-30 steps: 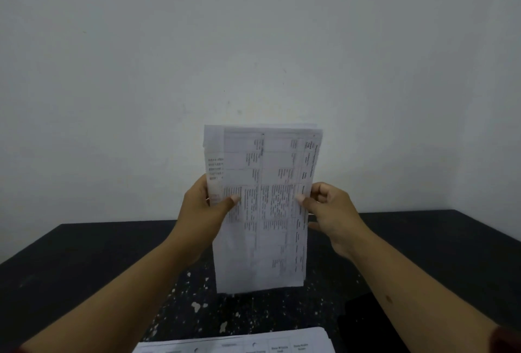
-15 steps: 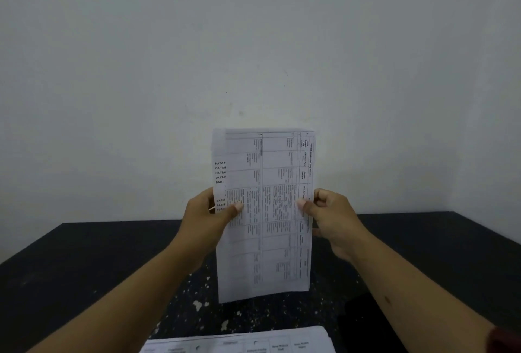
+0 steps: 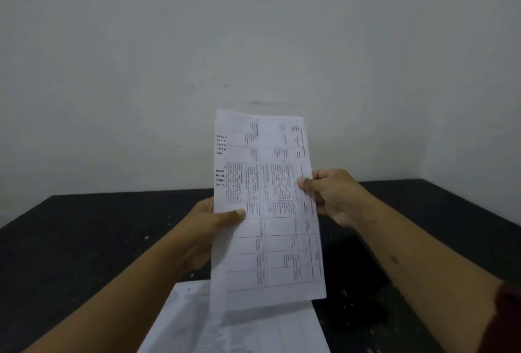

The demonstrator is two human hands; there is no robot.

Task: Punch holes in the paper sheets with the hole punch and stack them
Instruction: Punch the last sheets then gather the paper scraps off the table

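- The left hand (image 3: 207, 223) pinches the left edge of the held paper sheets (image 3: 267, 211) just below the middle of the frame, thumb flat on the printed face and fingers hidden behind.
- The right hand (image 3: 331, 195) pinches the right edge higher up, thumb tip on the front, the other fingers curled behind the edge.
- The bundle stands nearly upright above the dark tabletop (image 3: 84, 240), tilted slightly, with its lower edge hanging over a second stack of paper (image 3: 253, 333) lying flat at the bottom centre.
- A black object (image 3: 352, 276) sits at the lower right of the bundle, partly hidden by the right forearm; it may be the hole punch, but it is too dark to tell.
- Risk: the sheets are not squared. A back sheet sticks out along the left edge, so if they are punched like this, the holes would likely land at different spots on each sheet.
- Risk: only the side edges are held, so the lower half hangs free; a loosened pinch could let inner sheets slide out or fan onto the stack below.
- Writing: on the protruding left strip, cut-off words read "KATA", "DAFTA" repeated several times, "BAB I", "BAB II", "BAB III".
- The front sheet carries a ruled table with text turned sideways, too small and blurred to read. No brand is visible.
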